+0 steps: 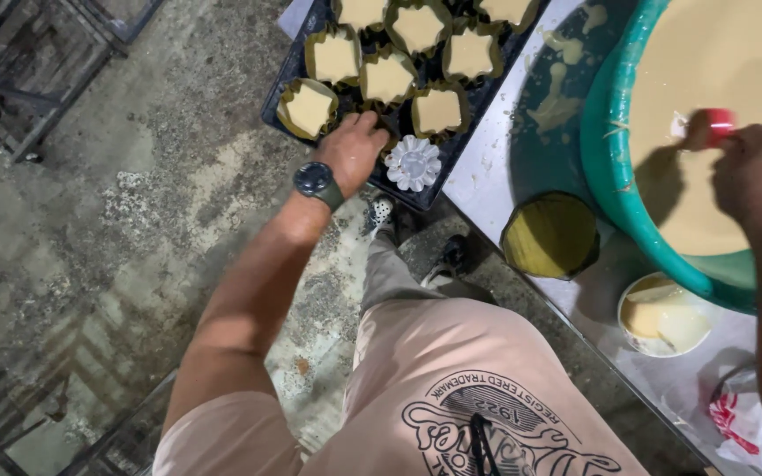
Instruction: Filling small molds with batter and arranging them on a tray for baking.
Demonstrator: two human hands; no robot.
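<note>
- Our left hand (pixel 352 148) rested at the near edge of the dark tray (pixel 286 88), upper middle of the frame, fingers curled down on it; we could not tell whether they pinched anything.
- Just right of it sat an empty fluted metal mould (pixel 413 163), with batter-filled paper cups (pixel 387 78) behind.
- Our right hand (pixel 756 172), upper right, was closed around a red-handled scoop (pixel 709 125) over the batter in the big green basin (pixel 606 154).
- We judged it best to steady the tray and carry each scoop low, avoiding drips on the table (pixel 487 167).
</note>
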